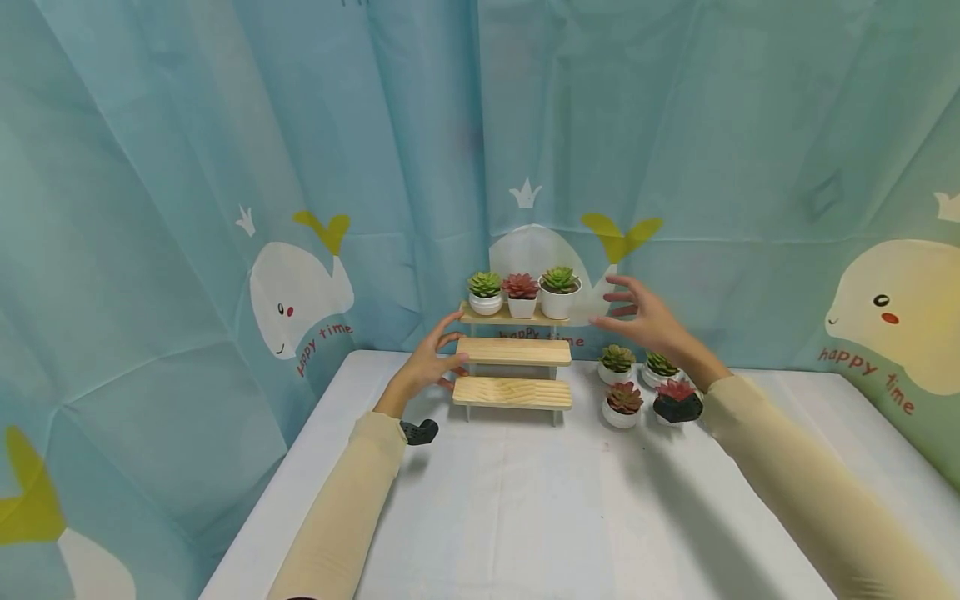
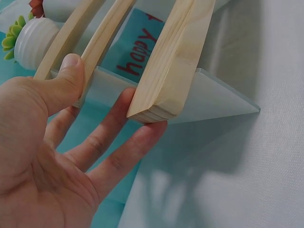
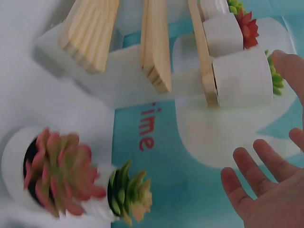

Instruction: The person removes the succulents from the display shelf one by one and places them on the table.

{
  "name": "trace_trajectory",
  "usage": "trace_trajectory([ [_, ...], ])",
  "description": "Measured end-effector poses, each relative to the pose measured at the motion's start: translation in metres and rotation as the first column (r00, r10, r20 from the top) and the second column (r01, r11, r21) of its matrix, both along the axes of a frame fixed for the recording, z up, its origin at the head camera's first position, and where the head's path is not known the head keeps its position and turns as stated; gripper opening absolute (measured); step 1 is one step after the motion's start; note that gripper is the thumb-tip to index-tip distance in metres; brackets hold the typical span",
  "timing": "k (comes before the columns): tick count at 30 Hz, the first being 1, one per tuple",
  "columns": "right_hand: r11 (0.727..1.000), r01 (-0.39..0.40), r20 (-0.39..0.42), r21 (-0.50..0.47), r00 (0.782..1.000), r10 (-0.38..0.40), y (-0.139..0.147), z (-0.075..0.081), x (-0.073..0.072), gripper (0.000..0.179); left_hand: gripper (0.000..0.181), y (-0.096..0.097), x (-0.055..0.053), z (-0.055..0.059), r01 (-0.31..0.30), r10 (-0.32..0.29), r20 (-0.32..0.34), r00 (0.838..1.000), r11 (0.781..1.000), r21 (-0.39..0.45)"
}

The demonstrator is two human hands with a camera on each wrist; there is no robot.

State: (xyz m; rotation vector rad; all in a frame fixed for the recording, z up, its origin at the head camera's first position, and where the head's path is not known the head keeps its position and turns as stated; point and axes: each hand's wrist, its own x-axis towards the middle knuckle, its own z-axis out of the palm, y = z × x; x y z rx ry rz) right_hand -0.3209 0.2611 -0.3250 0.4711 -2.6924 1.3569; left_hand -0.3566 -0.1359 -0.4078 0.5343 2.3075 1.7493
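Note:
A three-tier wooden stand [image 1: 513,351] with clear side panels stands at the table's back. On its top board are a green succulent in a ribbed white pot [image 1: 486,293], a red succulent in a square white pot [image 1: 521,295] and a green succulent in a larger white pot [image 1: 558,292]. My left hand [image 1: 425,367] holds the stand's left end, thumb on the middle board [image 2: 107,42], other fingertips along the board ends. Just right of the larger pot, my right hand [image 1: 637,317] hovers with fingers spread and nothing in it.
Several more potted succulents stand on the table right of the stand, among them a red one [image 1: 623,403] in front and a green one [image 1: 617,363] behind. My right forearm passes over this group. A blue whale-print curtain [image 1: 420,167] hangs close behind the white table [image 1: 487,517].

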Motion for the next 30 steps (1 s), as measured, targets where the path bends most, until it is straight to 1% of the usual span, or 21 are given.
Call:
trace_trajectory([
  [6,0.999,-0.011,-0.013,-0.037,1.000,0.011,-0.017,-0.002,-0.008,0.088,0.082,0.000,-0.001,-0.002,-0.002,0.002,0.004,1.000,1.000,0.000],
  [10,0.997,-0.010,0.009,-0.078,1.000,0.010,-0.025,-0.003,-0.013,0.088,0.082,0.000,-0.001,-0.002,-0.005,0.005,0.013,1.000,1.000,0.006],
  [14,0.995,-0.001,0.031,-0.095,0.999,0.004,-0.033,-0.004,-0.019,0.091,0.082,0.000,0.000,-0.002,-0.010,0.010,0.010,1.000,1.000,0.001],
  [23,0.988,0.034,0.042,-0.149,0.999,-0.028,-0.048,-0.011,-0.031,0.092,0.081,0.001,0.000,-0.001,-0.015,0.015,0.004,1.000,1.000,-0.010],
  [30,0.983,0.086,0.040,-0.163,0.996,-0.080,-0.055,-0.014,-0.036,0.092,0.082,0.001,0.000,-0.001,-0.007,0.007,0.012,1.000,1.000,0.004],
])
